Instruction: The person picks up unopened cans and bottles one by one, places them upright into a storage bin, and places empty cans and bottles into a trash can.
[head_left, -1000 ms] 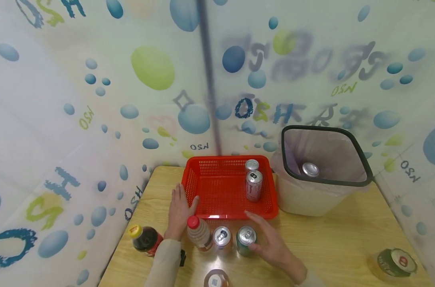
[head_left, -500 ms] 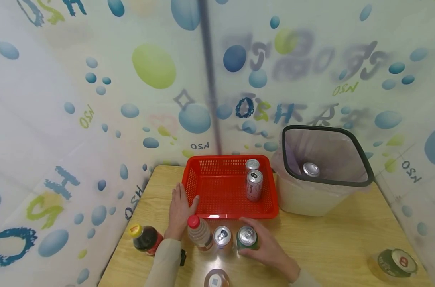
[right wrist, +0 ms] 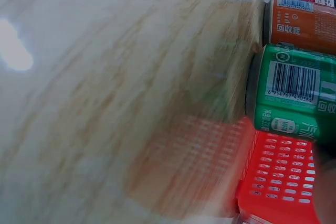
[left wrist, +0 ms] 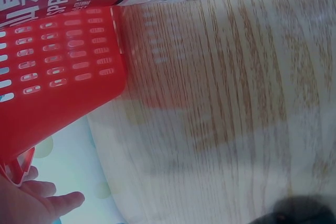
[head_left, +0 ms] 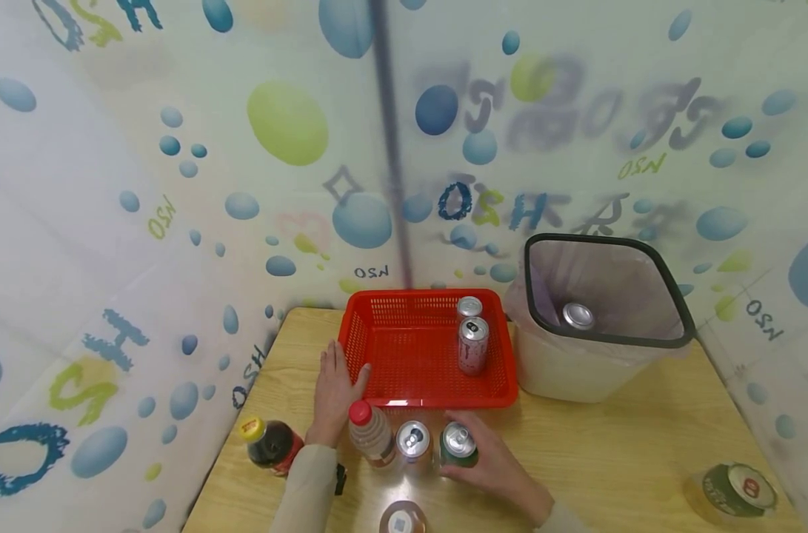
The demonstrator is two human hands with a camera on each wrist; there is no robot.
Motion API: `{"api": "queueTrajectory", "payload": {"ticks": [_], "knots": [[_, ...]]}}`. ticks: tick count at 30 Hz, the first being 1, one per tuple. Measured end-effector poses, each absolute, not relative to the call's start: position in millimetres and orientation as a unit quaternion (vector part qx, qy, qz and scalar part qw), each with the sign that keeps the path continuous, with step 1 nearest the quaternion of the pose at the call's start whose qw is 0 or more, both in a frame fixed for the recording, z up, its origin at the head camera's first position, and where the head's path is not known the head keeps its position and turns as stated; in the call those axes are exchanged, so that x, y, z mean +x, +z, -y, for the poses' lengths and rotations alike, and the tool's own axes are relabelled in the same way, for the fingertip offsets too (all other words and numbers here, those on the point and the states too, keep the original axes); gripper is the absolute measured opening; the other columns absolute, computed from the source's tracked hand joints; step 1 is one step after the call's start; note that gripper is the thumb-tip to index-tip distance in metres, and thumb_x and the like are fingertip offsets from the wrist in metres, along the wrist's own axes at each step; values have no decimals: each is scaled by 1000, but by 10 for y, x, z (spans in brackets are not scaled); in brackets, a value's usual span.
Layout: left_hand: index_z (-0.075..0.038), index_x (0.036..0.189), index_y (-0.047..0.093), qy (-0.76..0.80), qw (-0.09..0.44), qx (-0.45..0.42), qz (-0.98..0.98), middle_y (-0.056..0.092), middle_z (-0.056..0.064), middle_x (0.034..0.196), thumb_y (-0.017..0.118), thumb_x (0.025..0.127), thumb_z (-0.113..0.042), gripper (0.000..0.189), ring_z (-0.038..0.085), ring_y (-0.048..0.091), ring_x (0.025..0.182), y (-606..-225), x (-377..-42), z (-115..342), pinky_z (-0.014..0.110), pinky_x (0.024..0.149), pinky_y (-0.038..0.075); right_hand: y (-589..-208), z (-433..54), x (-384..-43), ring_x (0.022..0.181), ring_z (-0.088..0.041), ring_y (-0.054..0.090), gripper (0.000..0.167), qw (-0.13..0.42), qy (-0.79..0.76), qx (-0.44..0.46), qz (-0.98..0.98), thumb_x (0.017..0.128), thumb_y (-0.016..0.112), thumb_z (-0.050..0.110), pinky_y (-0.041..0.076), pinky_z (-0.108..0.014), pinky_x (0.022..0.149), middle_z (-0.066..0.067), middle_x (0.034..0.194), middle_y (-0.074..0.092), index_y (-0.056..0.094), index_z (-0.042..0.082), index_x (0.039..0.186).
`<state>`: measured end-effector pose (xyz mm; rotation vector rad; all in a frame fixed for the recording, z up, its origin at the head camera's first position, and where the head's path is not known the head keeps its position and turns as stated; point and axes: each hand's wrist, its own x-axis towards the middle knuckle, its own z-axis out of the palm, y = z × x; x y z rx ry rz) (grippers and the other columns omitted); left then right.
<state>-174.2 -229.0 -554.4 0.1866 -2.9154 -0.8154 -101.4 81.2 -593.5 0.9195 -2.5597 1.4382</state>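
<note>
My right hand [head_left: 493, 463] grips a green soda can [head_left: 458, 448], thumb on its near side and fingers on its far side. In the right wrist view the green can [right wrist: 291, 90] shows its barcode. My left hand [head_left: 333, 396] lies with fairly straight fingers against the left side of the red basket [head_left: 404, 403]; in the left wrist view its fingers [left wrist: 63, 203] are at the basket's rim. Between the hands stand an orange can [head_left: 413, 442] and a clear water bottle [head_left: 372, 437] with a red cap.
Two cans, one of them pink [head_left: 472, 348], stand in the basket's right side. A lined bin [head_left: 570, 370] to the right holds a can [head_left: 578, 316]. A cola bottle [head_left: 270, 444], another bottle [head_left: 401, 518] and a green-gold can [head_left: 737, 488] are on the table.
My right hand has come in from the right and closed round the green can, which tilts slightly. The left hand has stayed at the basket.
</note>
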Motion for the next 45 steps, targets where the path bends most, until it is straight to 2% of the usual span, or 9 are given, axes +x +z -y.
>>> {"api": "queueTrajectory", "payload": {"ticks": [8,13,18,24,32,39,45], "knots": [[6,163,9,-270,34,68,960,9,26,170,53,104,-47,90,48,10,155,-5536,-1732,2300,62,121,23,-5938,-806,-1017,114,-18,63,67,68,449,327,829,79,91,20,56,-40,97,-1,130,62,57,8,136],[7,162,11,-272,39,68,959,11,27,170,54,104,-46,90,49,12,155,-5542,-1734,2296,63,121,23,-5912,-812,-992,113,-17,63,66,65,447,330,829,83,88,23,57,-40,95,-3,130,61,54,6,137],[7,162,11,-272,40,69,959,11,27,170,55,104,-45,90,49,12,155,-5543,-1739,2297,63,121,24,-5855,-842,-972,111,-17,63,66,93,454,339,819,82,89,21,57,-36,94,-3,128,62,55,5,137],[7,162,12,-274,42,66,958,12,27,169,54,104,-46,89,49,13,155,-5545,-1741,2307,63,120,25,-5650,-884,-988,110,-17,61,64,120,473,352,798,82,89,16,54,-28,98,-4,126,62,55,6,135],[8,162,12,-272,45,62,959,12,28,169,54,104,-46,89,50,13,154,-5555,-1747,2324,64,119,26,-5304,-965,-1013,114,-20,60,71,147,484,343,792,77,91,9,53,-25,99,-9,128,62,54,8,137],[8,162,13,-271,46,60,960,12,28,169,54,104,-47,89,51,14,154,-5559,-1746,2320,64,119,26,-5048,-1002,-1075,115,-21,61,74,166,496,310,794,76,91,7,52,-23,99,-7,132,61,53,9,139],[6,162,12,-274,41,61,959,11,27,170,55,104,-47,90,49,13,155,-5550,-1739,2312,64,119,25,-4929,-990,-1181,116,-20,59,73,200,520,266,786,75,90,1,45,-14,102,-8,133,61,54,8,138]]}}
